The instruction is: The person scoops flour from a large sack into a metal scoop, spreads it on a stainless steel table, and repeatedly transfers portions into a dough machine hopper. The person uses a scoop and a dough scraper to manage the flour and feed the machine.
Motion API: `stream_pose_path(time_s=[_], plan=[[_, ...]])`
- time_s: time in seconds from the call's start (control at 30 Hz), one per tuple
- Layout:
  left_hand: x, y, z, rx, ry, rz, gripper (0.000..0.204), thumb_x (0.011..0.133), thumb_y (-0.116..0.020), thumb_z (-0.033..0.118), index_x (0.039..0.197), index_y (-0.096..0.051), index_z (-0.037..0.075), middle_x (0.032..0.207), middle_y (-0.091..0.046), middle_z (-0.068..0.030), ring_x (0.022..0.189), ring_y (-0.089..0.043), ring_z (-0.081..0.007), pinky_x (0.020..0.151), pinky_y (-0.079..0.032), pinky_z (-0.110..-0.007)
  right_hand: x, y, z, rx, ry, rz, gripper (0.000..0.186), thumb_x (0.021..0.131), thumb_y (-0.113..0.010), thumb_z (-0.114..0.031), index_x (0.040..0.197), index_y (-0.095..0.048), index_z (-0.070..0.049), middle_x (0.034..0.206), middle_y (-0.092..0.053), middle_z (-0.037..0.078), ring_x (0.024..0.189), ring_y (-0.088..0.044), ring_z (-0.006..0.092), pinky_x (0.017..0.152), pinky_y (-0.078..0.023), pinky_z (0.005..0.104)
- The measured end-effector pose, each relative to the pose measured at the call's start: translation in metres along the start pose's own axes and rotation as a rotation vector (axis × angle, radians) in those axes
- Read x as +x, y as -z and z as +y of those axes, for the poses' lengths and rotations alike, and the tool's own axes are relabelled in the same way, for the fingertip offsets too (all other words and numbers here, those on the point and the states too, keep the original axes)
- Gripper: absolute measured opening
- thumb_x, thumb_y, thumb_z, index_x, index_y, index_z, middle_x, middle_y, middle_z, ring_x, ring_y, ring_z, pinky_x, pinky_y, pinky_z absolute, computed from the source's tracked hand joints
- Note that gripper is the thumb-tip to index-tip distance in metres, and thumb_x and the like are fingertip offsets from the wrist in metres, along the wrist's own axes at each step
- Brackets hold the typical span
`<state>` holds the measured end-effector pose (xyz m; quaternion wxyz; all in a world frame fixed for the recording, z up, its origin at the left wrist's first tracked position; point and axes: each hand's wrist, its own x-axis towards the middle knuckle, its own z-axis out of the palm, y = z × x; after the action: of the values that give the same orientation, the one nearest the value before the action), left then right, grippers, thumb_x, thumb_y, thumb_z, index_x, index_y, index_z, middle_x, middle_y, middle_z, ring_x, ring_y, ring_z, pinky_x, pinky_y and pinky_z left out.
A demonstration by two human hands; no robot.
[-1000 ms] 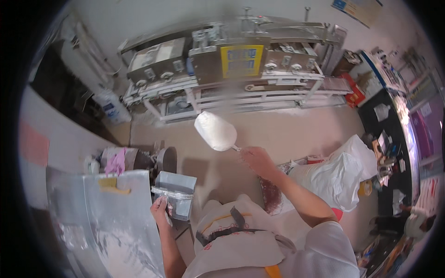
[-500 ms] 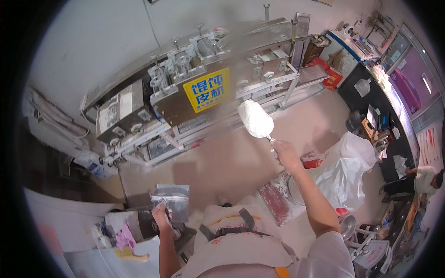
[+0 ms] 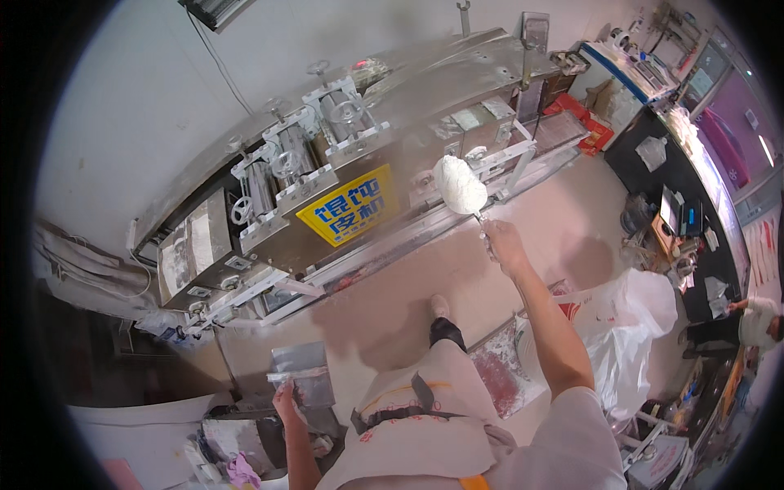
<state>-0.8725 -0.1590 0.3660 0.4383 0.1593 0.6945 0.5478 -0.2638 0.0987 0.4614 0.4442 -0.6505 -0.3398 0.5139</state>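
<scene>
Head view: nearest the camera, the person's pale cloth apron [image 3: 425,425] with dark straps fills the lower centre. The left hand [image 3: 287,402] is low at the left, fingers curled closed on the lower edge of a clear, crinkled plastic bag [image 3: 300,374] of rectangular shape; the bag hangs just above the hand, apart from the machine. Beside the person's right side lie a flat reddish speckled sack [image 3: 498,377] and a large, soft white plastic sack [image 3: 633,322], open and rumpled. 1 dark shoe with a pale toe [image 3: 442,320] stands on the smooth beige floor [image 3: 392,286], which looks dusted with white powder.

Farther out, the right arm is stretched forward. The right hand [image 3: 502,245] is clenched around the thin handle of a scoop [image 3: 459,184], whose rounded bowl is heaped with white, powdery material. The scoop is raised in front of the long steel machine [image 3: 343,180], near its right half. The machine is of brushed grey metal, with rollers, small handwheels and a yellow rectangular plate with blue characters. Behind it rises a plain white wall [image 3: 163,90].
</scene>
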Motion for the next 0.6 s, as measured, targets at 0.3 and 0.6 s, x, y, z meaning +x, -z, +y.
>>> stream_pose_path(time_s=[0.3,0.6], plan=[[-0.02,-0.087,0.017,0.012,0.109,0.26,0.016,0.093,-0.077,0.021,0.086,-0.065,0.013,0.071,-0.061,0.0006,0.057,-0.057,-0.0132,0.056,-0.046,-0.029,0.179,0.022,-0.005,-0.06,-0.056,-0.021,0.038,0.105,-0.061,-0.031,0.079,-0.063,-0.004,0.063,-0.054,0.001,0.05,-0.047,0.0103,0.045,-0.037,0.0313],[-0.034,-0.165,0.029,-0.103,0.141,0.367,0.012,0.094,-0.075,0.02,0.09,-0.066,0.014,0.075,-0.06,0.0035,0.062,-0.058,-0.011,0.055,-0.044,-0.026,0.279,0.016,-0.028,-0.086,-0.1,-0.09,0.039,0.102,-0.061,-0.03,0.078,-0.068,-0.001,0.062,-0.056,0.002,0.051,-0.05,0.012,0.047,-0.037,0.0343]])
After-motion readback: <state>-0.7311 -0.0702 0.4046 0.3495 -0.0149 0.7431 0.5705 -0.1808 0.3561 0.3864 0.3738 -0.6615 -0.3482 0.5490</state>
